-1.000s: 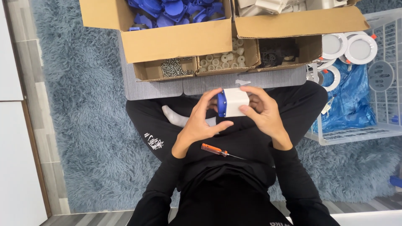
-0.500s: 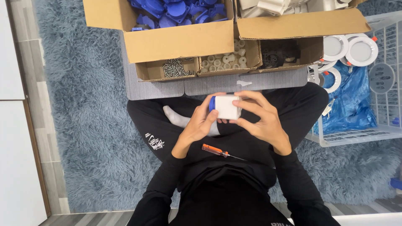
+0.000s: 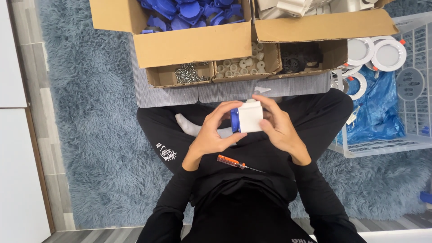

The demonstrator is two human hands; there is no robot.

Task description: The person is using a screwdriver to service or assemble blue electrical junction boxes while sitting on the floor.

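Where the black-clad lap fills the near edge of the view, an orange-handled screwdriver (image 3: 236,163) lying loose across the thigh, apart from both hands. Just beyond, a small white block with a blue face (image 3: 247,116) held above the crossed legs, pinched from both sides: left hand (image 3: 211,135) curled, thumb and fingertips on the blue end; right hand (image 3: 280,128) wrapped over the white end, fingers bent across its top. Past the knees, a grey ribbed mat (image 3: 234,92) flat on the shaggy blue rug (image 3: 94,135). On the mat, three low open cardboard trays side by side: left one of dark screws (image 3: 189,74), middle one of pale round bits (image 3: 240,67), right one of black parts (image 3: 299,60). Behind them, two bigger cardboard boxes, flaps folded outward: left one (image 3: 189,40) full of blue plastic parts, right one (image 3: 324,24) of white parts. Off to the right, a white wire basket (image 3: 405,90) with round white discs and a blue plastic bag, its rim just beside the right knee. Open rug to the left, bounded by pale floorboards and a white panel.
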